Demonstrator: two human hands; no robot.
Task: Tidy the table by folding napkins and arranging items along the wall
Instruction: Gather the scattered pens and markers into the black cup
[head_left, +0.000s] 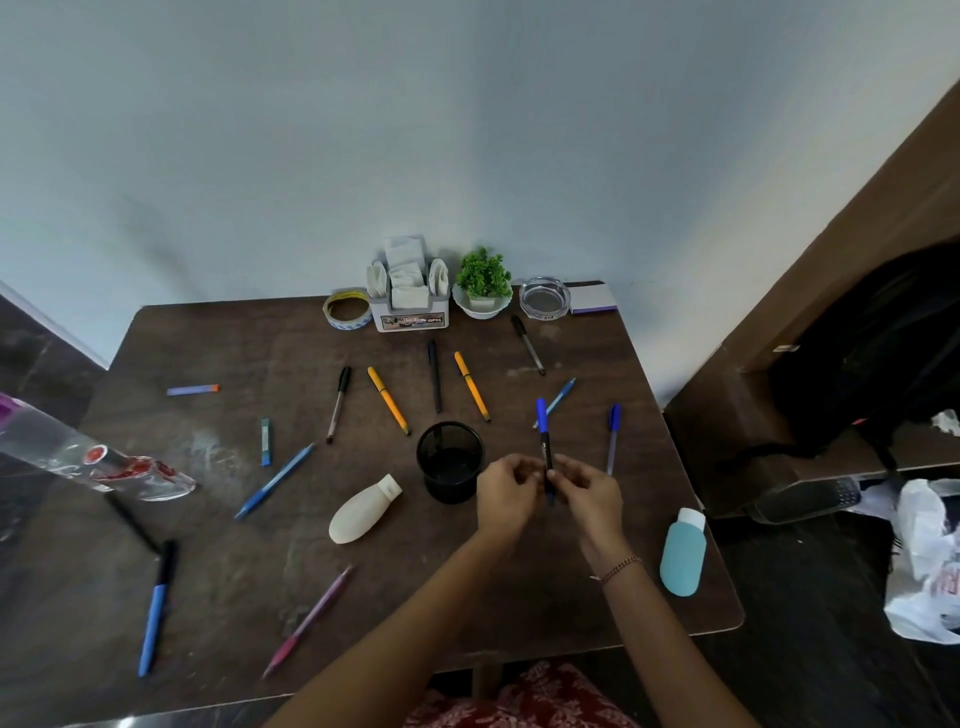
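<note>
My right hand (589, 493) grips a blue-capped black pen (544, 439) near its lower end, holding it upright over the brown table (218, 551). Close beside it, my left hand (506, 493) has curled fingers next to the pen; whether it touches the pen I cannot tell. A black mesh pen cup (451, 460) stands just left of both hands. Along the wall sit a napkin holder (410, 291) with folded white napkins, a tape roll (347, 309), a small green plant (483, 283), a glass ashtray (544, 297) and a notepad (592, 297).
Several pens lie scattered: two orange (388, 400), black ones (434, 375), blue ones (275, 480), a pink one (309, 618). A cream bottle (363, 512) and a teal bottle (683, 553) lie flat. A clear plastic bottle (93, 460) overhangs the left edge. A black bag (872, 353) is at the right.
</note>
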